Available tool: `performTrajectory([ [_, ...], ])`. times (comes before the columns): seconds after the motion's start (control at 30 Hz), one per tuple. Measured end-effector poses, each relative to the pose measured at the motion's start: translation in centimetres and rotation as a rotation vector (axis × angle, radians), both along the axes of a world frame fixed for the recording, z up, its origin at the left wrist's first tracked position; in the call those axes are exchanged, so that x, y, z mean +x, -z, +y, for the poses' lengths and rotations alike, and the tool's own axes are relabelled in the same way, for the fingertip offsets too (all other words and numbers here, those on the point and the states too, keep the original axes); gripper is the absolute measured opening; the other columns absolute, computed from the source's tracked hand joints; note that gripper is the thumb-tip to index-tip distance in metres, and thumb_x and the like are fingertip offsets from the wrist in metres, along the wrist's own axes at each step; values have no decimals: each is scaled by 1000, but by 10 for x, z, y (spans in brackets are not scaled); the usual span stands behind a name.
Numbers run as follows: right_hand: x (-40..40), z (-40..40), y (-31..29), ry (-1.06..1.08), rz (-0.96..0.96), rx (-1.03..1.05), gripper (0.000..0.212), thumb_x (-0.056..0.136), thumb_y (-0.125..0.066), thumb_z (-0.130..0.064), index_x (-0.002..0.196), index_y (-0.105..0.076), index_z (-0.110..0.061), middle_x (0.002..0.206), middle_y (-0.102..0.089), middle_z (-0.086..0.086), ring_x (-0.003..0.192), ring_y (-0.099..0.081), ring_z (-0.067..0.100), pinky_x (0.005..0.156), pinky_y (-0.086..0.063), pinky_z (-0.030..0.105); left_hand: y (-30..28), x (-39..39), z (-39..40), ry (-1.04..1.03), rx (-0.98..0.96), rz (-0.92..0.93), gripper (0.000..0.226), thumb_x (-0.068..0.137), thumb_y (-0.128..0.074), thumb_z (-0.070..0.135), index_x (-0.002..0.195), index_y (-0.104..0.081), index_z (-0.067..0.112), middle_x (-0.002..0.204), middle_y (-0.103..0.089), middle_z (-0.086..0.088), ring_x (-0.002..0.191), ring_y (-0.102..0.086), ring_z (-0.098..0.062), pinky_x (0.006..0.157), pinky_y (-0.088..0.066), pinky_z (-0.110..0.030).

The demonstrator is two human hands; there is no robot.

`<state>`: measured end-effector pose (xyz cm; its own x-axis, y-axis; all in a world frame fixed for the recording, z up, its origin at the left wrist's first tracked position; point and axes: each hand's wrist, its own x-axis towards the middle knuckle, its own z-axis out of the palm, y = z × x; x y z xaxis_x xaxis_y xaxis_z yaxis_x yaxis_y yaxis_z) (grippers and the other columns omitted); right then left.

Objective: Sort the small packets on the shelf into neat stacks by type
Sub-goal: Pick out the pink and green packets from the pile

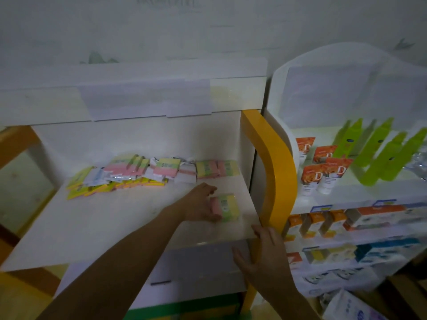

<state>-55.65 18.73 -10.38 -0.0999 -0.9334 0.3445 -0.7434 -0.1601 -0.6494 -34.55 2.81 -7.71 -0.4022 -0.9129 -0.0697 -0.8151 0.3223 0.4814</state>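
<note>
A wide white display shelf (115, 227) with a curved yellow side post (275, 162) fills the left and middle of the view, under a white header board (129, 98). To its right stands a second white rack with a rounded top (277, 93), carrying lime-green upright bottles (374, 153), orange-and-white tubes (312, 179) and, on the lower tiers, rows of orange and white boxes (323, 222).

Along the back of the white shelf lies a loose, overlapping row of small flat packets in pink, yellow, green and white (143, 174), running from the left edge almost to the right wall; the yellow ones at the left end fan out toward the front. Well apart from that row, near the front right of the shelf, sits a small neat stack of pink-green-yellow packets (227, 206).

The left hand (201, 204) reaches across the shelf to this stack. Its grip is partly closed round the stack's left side: the thumb lies at the near edge and the fingers curl over the far edge, touching the pink end.

The right hand (258, 252) rests at the front right corner of the shelf, beside the foot of the yellow post. Its grip is wide and holds nothing; the fingers are straight and spread, laid against the shelf's front edge, with the thumb pointing left below the edge.
</note>
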Motion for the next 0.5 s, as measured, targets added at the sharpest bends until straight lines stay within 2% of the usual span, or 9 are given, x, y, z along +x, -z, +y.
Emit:
performTrajectory([
  [0.13, 2, -9, -8, -35, -6, 52, 85, 63, -47, -76, 129, -51, -23, 119, -46, -9, 112, -46, 11, 94, -45, 30, -8, 23, 1, -97, -53, 91, 85, 70, -84, 44, 140, -46, 13, 131, -48, -1, 114, -50, -14, 98, -43, -25],
  [0.3, 13, -27, -8, -82, 51, -29, 79, 69, -53, -72, 128, -55, -20, 117, -55, -3, 105, -53, 14, 85, -51, 31, -13, 59, 13, -156, -169, 77, 60, 74, -82, 37, 126, -61, 14, 125, -52, 1, 110, -53, -14, 88, -38, -14],
  [0.4, 29, -33, -10, -131, 43, -78, 77, 70, -55, -70, 125, -56, -17, 116, -56, 1, 101, -55, 17, 83, -53, 32, -19, 83, 22, -203, -186, 78, 58, 76, -80, 37, 127, -60, 16, 125, -52, 3, 108, -50, -12, 87, -38, -17],
  [0.5, 49, -40, -15, -189, -8, -86, 70, 70, -58, -68, 119, -55, -18, 111, -53, -3, 100, -51, 13, 85, -46, 21, -28, 108, 30, -241, -196, 91, 60, 77, -79, 37, 130, -57, 18, 121, -49, 9, 105, -47, -6, 87, -37, -14],
])
